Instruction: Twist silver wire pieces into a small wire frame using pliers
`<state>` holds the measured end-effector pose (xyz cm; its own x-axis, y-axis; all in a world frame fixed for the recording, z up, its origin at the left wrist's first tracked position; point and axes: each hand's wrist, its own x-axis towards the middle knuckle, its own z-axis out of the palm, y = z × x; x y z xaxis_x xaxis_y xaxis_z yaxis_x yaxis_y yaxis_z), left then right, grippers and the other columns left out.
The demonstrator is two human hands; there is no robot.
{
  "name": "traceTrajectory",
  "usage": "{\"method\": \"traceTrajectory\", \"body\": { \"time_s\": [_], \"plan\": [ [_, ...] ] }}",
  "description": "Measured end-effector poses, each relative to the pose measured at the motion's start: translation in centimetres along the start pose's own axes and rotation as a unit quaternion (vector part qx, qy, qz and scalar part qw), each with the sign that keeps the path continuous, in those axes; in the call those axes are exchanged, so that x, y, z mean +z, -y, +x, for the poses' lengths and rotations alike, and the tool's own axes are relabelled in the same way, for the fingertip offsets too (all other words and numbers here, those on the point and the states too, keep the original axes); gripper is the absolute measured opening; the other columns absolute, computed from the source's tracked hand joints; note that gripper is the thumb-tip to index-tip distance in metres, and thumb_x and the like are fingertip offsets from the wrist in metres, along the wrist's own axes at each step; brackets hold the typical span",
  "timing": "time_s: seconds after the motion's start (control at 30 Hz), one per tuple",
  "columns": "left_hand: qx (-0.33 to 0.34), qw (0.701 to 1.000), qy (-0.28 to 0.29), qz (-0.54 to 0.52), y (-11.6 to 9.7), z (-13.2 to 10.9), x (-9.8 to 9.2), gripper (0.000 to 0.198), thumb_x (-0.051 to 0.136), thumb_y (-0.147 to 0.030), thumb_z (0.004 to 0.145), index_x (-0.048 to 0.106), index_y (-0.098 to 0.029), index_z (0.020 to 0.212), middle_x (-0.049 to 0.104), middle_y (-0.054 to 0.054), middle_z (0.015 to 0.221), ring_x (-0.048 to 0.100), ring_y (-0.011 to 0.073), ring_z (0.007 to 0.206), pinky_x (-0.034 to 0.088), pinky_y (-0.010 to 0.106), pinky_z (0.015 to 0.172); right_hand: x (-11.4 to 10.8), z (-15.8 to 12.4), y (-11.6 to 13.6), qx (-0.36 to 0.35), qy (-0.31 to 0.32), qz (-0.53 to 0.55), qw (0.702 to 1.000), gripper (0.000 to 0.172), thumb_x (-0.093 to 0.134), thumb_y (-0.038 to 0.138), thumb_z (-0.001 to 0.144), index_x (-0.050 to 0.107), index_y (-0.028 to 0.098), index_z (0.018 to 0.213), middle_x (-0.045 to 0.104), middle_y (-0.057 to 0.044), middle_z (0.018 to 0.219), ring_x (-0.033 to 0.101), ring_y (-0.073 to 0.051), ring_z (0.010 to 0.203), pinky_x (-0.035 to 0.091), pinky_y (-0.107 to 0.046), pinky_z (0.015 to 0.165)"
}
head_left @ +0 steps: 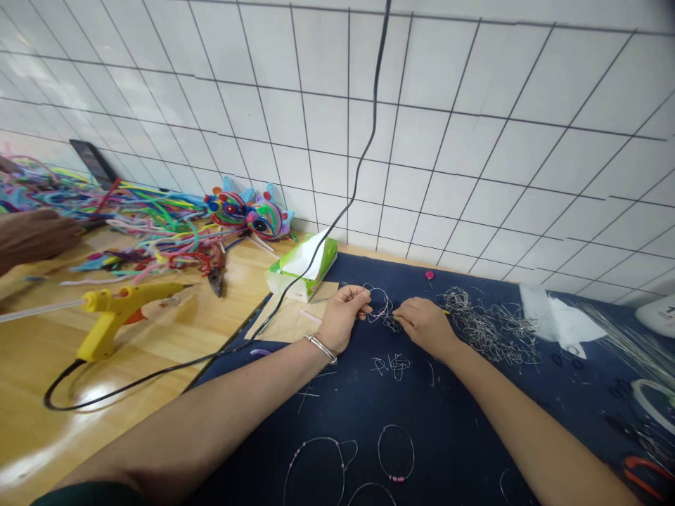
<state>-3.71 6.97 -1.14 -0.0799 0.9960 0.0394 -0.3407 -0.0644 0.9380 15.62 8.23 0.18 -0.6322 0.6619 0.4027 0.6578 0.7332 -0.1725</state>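
My left hand (342, 314), a silver bangle at its wrist, is closed in a pinch on a bent piece of thin silver wire (380, 309) above the dark blue cloth (453, 436). My right hand (425, 325) is closed on the same wire's other end, close beside the left. A tangled heap of silver wire (488, 327) lies just right of my right hand. A small bent wire shape (393, 365) rests on the cloth below both hands. Wire rings with pink beads (395, 453) lie nearer to me.
A yellow glue gun (119, 309) with a black cable sits on the wooden table at left. Colourful pipe cleaners (148, 218) and a bright figure (253, 211) are piled behind it. A tissue box (303, 263) stands near the cloth's corner. Another person's hand (31, 235) is at far left.
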Motion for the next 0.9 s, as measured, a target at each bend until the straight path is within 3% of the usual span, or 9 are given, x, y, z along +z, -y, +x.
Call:
{"method": "traceTrajectory", "body": {
  "time_s": [0.23,0.43,0.9],
  "plan": [
    [0.004,1.0,0.005,0.009,0.01,-0.05,-0.06,0.025,0.062,-0.035,0.068,0.055,-0.014,0.079,0.058,0.001,0.071,0.054,0.0073,0.056,0.038,0.018,0.047,0.22,-0.16,-0.2,0.021,-0.034,0.015,0.999,0.022,0.04,0.027,0.084,0.061,0.021,0.087,0.06,-0.005,0.084,0.052,-0.016,0.083,0.039,-0.033,0.08],
    [0.004,1.0,0.008,0.012,-0.01,-0.08,-0.03,0.026,0.061,-0.035,0.068,0.055,-0.013,0.08,0.058,0.002,0.072,0.054,0.0076,0.056,0.038,0.018,0.048,0.43,-0.2,-0.17,0.086,-0.069,0.069,0.992,0.021,0.041,0.028,0.083,0.062,0.022,0.087,0.061,-0.004,0.085,0.054,-0.015,0.083,0.041,-0.029,0.079],
    [0.003,1.0,0.009,0.029,-0.25,-0.3,0.1,0.025,0.062,-0.036,0.068,0.055,-0.014,0.078,0.058,0.001,0.066,0.053,0.0076,0.053,0.037,0.018,0.047,0.15,-0.03,-0.01,0.144,-0.07,0.13,0.978,0.02,0.043,0.03,0.081,0.062,0.023,0.084,0.062,-0.002,0.084,0.055,-0.014,0.079,0.042,-0.028,0.075]
  ]
}}
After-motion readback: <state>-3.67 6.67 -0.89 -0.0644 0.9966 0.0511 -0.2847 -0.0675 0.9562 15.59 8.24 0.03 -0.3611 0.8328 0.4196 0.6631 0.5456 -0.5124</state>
